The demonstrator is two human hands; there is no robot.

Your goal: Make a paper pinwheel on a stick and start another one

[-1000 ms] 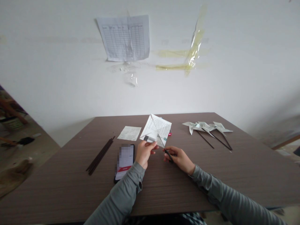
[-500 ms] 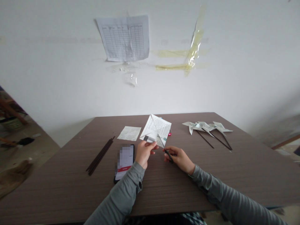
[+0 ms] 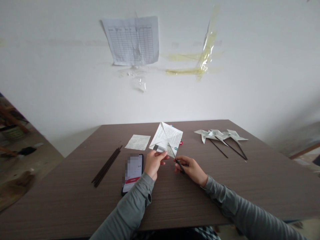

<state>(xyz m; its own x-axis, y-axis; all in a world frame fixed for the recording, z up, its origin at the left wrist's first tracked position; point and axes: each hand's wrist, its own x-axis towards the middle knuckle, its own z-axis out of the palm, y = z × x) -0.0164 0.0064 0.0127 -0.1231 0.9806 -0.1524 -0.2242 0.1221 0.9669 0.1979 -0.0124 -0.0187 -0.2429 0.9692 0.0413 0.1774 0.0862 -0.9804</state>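
My left hand [image 3: 154,163] pinches the lower edge of a square of printed paper [image 3: 166,135], holding it above the table. Slits run inward from the paper's corners. In my right hand [image 3: 191,169] is a pair of scissors [image 3: 179,164] with dark handles, its blades lying at the paper's lower right part. Whether the blades are fully closed is too small to tell. Just behind the held paper, partly hidden by it, a small red item [image 3: 181,142] shows. Another paper square [image 3: 137,142] lies flat to the left.
A phone [image 3: 132,173] lies left of my left hand, with several dark sticks [image 3: 107,166] farther left. Several paper pinwheels [image 3: 216,134] on dark sticks lie at the right on the brown table [image 3: 250,193]. A printed sheet [image 3: 132,40] is taped to the wall behind.
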